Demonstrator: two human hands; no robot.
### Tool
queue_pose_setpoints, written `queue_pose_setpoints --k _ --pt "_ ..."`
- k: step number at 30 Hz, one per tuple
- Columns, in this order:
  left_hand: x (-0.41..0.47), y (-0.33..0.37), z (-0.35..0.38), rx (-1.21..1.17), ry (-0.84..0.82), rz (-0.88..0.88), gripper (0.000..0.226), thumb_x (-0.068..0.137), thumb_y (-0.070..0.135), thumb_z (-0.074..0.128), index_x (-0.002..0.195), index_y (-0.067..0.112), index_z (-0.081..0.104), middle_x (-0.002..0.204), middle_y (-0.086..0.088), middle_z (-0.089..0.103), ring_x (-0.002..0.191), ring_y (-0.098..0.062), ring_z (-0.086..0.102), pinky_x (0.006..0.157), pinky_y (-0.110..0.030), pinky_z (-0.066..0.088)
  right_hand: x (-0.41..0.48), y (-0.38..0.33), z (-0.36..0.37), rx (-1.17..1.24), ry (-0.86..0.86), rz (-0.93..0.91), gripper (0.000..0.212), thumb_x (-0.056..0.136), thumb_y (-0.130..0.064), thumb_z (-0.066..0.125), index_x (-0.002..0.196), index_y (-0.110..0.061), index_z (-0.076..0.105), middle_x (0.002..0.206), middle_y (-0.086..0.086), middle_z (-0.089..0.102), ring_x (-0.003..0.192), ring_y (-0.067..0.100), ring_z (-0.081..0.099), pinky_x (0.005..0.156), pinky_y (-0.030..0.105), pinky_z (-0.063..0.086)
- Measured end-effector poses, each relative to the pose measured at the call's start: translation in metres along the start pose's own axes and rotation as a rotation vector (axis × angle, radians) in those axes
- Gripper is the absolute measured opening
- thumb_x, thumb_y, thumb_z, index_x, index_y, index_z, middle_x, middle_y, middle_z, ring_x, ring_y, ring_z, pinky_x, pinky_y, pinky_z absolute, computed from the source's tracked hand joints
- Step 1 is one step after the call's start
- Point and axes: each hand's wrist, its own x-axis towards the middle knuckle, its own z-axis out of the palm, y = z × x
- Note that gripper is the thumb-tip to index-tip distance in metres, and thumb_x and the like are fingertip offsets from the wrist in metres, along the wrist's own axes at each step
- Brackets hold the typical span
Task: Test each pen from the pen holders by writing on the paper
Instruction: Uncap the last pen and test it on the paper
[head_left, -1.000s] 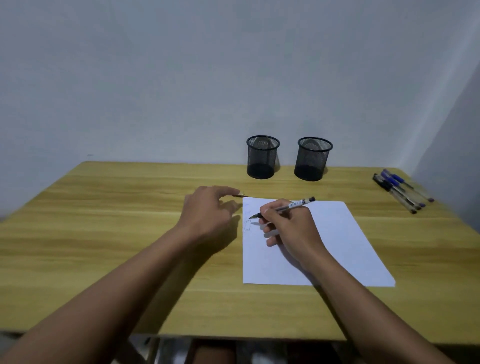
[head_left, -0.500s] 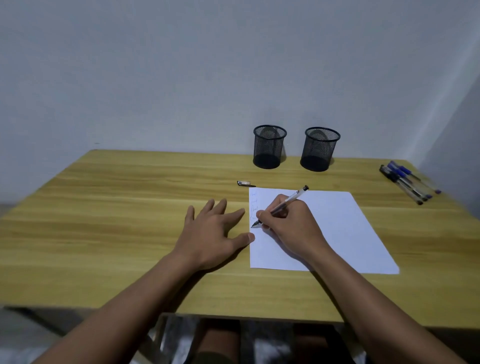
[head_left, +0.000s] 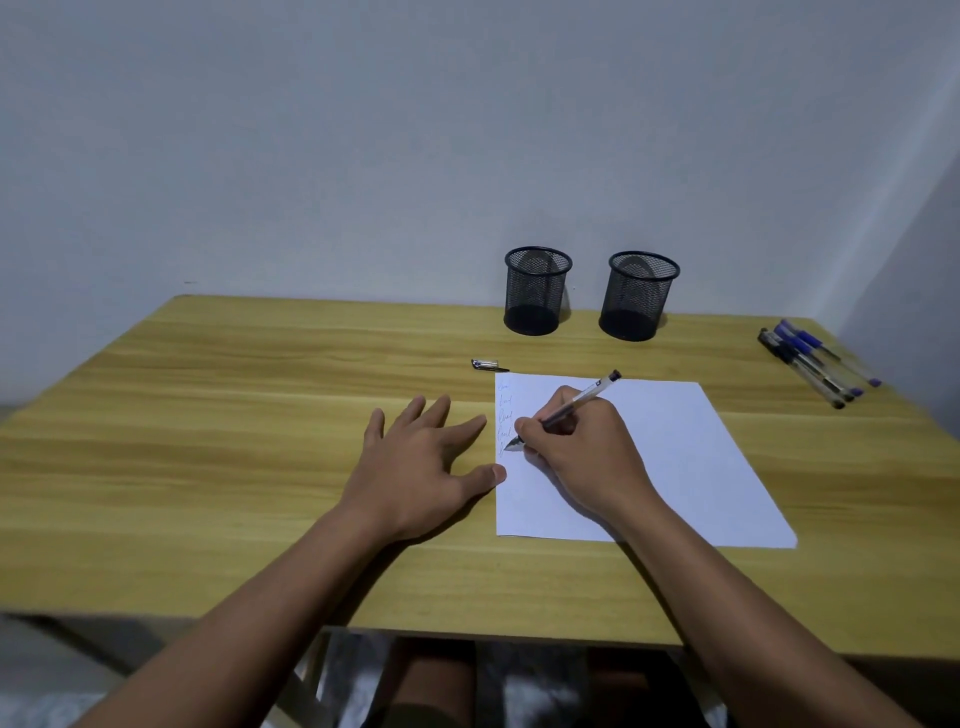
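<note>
A white paper (head_left: 675, 457) lies on the wooden table (head_left: 234, 415), with several short scribbles down its left edge. My right hand (head_left: 582, 457) grips a clear-barrelled pen (head_left: 576, 405) with its tip on the paper near the lowest scribble. My left hand (head_left: 421, 467) rests flat on the table with fingers spread, its thumb touching the paper's left edge. A pen cap (head_left: 485, 365) lies just beyond the paper's far left corner. Two black mesh pen holders (head_left: 536, 291) (head_left: 638, 296) stand at the back and look empty.
Several pens (head_left: 815, 364) with blue and black caps lie side by side at the table's far right, near the wall corner. A plain wall runs behind the table. My knees show below the table's front edge.
My left hand let go of the pen cap, which now lies beyond the paper, and came down flat beside the sheet. My right hand lowered the pen tip onto the paper and is writing.
</note>
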Motion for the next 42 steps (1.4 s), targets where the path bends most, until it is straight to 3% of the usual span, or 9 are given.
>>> queue_pose_setpoints --k 14,18,23,30,33,35,37,39,42 --pt "-0.001 0.002 -0.002 -0.018 0.0 -0.008 0.073 0.08 0.081 0.04 0.146 0.053 0.033 0.165 0.003 0.016 0.154 -0.017 0.003 0.12 -0.056 0.0 0.002 0.005 -0.001 0.065 0.021 0.038 0.019 0.083 -0.028 0.074 0.072 -0.013 0.066 0.066 0.002 0.073 0.073 0.023 0.076 0.075 0.06 0.061" --pt "-0.001 0.002 -0.002 -0.012 -0.002 -0.009 0.073 0.08 0.081 0.04 0.147 0.052 0.033 0.165 0.003 0.015 0.154 -0.018 0.003 0.12 -0.057 0.0 0.002 0.003 -0.001 0.029 0.062 0.029 0.022 0.085 -0.028 0.071 0.069 -0.014 0.064 0.06 0.003 0.069 0.062 0.024 0.07 0.068 0.058 0.06" --pt "-0.002 0.002 -0.002 -0.014 -0.002 -0.005 0.074 0.079 0.082 0.039 0.147 0.052 0.032 0.166 0.002 0.015 0.154 -0.018 0.003 0.12 -0.057 0.0 0.003 0.004 -0.001 0.047 0.024 0.058 0.018 0.076 -0.025 0.072 0.066 -0.012 0.063 0.059 0.001 0.067 0.071 0.032 0.072 0.071 0.059 0.06" --pt "-0.002 0.007 -0.006 -0.054 -0.002 -0.019 0.071 0.08 0.078 0.047 0.145 0.05 0.038 0.165 0.001 0.018 0.154 -0.018 0.006 0.12 -0.057 0.002 0.003 -0.015 -0.013 0.339 0.019 0.044 0.017 0.092 -0.015 0.072 0.086 0.0 0.065 0.069 0.011 0.069 0.04 0.014 0.043 0.039 0.024 0.036" --pt "0.002 0.008 -0.013 -0.128 -0.023 -0.075 0.066 0.074 0.077 0.051 0.134 0.05 0.054 0.158 0.006 0.036 0.149 -0.019 0.024 0.119 -0.055 0.015 0.009 -0.017 -0.023 0.358 -0.032 0.021 0.018 0.092 -0.017 0.073 0.091 0.001 0.068 0.073 0.007 0.071 0.045 0.012 0.047 0.038 0.024 0.038" --pt "0.011 0.008 -0.024 -0.248 0.056 -0.13 0.041 0.074 0.067 0.056 0.105 0.045 0.071 0.126 0.012 0.066 0.125 -0.015 0.056 0.107 -0.043 0.04 0.016 -0.019 -0.031 0.359 -0.042 0.016 0.018 0.092 -0.016 0.073 0.093 0.002 0.069 0.074 0.005 0.071 0.05 0.011 0.051 0.04 0.025 0.041" --pt "0.03 0.008 -0.033 -0.358 0.181 -0.162 0.02 0.079 0.048 0.061 0.085 0.034 0.074 0.09 0.013 0.075 0.092 -0.008 0.068 0.09 -0.034 0.053 0.024 -0.017 -0.038 0.386 -0.043 0.04 0.012 0.094 -0.012 0.069 0.09 -0.001 0.069 0.073 0.005 0.07 0.053 0.012 0.052 0.041 0.025 0.043" --pt "0.054 0.01 -0.036 -0.385 0.254 -0.16 0.015 0.086 0.035 0.062 0.092 0.029 0.074 0.095 0.009 0.076 0.087 -0.009 0.069 0.089 -0.032 0.054 0.031 -0.015 -0.042 0.423 -0.032 0.081 0.011 0.095 -0.008 0.064 0.085 -0.006 0.068 0.071 0.007 0.07 0.054 0.014 0.053 0.043 0.026 0.043" --pt "0.089 0.01 -0.03 -0.302 0.249 -0.136 0.032 0.093 0.034 0.059 0.122 0.024 0.067 0.124 0.002 0.068 0.115 -0.02 0.061 0.097 -0.033 0.047 0.038 -0.011 -0.043 0.433 0.003 0.103 0.011 0.095 -0.011 0.067 0.085 -0.007 0.069 0.072 0.006 0.071 0.057 0.013 0.055 0.046 0.026 0.046"
